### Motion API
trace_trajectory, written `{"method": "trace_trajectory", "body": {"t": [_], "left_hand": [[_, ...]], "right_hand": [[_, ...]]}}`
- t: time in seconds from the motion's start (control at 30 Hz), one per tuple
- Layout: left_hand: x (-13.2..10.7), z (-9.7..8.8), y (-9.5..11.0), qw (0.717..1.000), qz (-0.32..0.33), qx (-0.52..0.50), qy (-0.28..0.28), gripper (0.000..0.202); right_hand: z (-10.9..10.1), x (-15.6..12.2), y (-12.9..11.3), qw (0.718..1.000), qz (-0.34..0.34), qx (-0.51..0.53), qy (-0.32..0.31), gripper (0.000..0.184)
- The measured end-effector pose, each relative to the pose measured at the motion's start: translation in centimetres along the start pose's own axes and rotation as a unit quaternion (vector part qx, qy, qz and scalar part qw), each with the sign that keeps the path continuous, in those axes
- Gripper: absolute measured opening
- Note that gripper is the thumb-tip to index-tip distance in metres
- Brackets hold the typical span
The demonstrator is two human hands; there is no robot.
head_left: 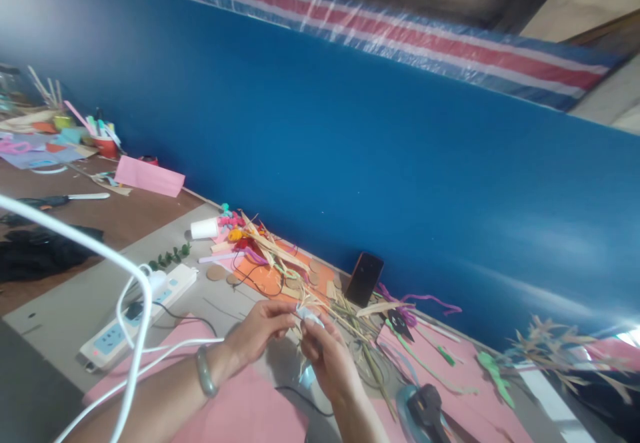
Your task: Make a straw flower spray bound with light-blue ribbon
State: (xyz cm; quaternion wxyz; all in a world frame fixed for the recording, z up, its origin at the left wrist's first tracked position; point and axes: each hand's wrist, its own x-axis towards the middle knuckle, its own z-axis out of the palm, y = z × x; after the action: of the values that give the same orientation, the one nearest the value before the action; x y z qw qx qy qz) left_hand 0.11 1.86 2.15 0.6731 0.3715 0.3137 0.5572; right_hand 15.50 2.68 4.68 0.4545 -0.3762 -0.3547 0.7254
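Observation:
Over the table's near middle, my two hands meet at a small pale blue-white piece [309,315], perhaps paper; its exact kind is unclear. My left hand [261,329], with a green bangle [205,371] on the wrist, pinches the left edge of the piece between closed fingertips. On the other side, my right hand [327,356] grips it with the thumb on top and the fingers curled beneath. Thin dry straw-like strips [300,296] stick out just behind my fingertips; whether they are attached to the piece cannot be seen.
Behind the table stands a blue partition [320,143], with a phone [365,279] leaning on it. A white cable [143,296] loops across the left near a power strip [140,316]. Pink paper [250,403], a white cup [204,229] and a black plug [427,406] lie around.

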Motion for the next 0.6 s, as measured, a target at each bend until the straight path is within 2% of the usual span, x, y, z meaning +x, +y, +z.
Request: {"method": "trace_trajectory", "body": {"t": [0.2,0.37,0.47,0.6], "left_hand": [[0.0,-0.1,0.0,1.0,-0.014,-0.012,0.007,0.025],[0.2,-0.2,0.0,0.999,-0.006,-0.029,0.034,0.024],[0.3,-0.1,0.3,0.997,-0.014,-0.027,0.073,0.029],[0.3,-0.1,0.5,0.994,-0.018,-0.022,0.108,0.034]], "right_hand": [[0.4,-0.1,-0.8,0.998,-0.035,-0.043,0.023,0.027],[0.0,0.2,-2.3,0.989,-0.09,-0.056,0.105,0.038],[-0.8,0.5,-3.6,0.972,-0.15,-0.094,0.157,0.036],[-1.8,0.8,-6.5,0.956,-0.183,-0.149,0.175,0.04]]}}
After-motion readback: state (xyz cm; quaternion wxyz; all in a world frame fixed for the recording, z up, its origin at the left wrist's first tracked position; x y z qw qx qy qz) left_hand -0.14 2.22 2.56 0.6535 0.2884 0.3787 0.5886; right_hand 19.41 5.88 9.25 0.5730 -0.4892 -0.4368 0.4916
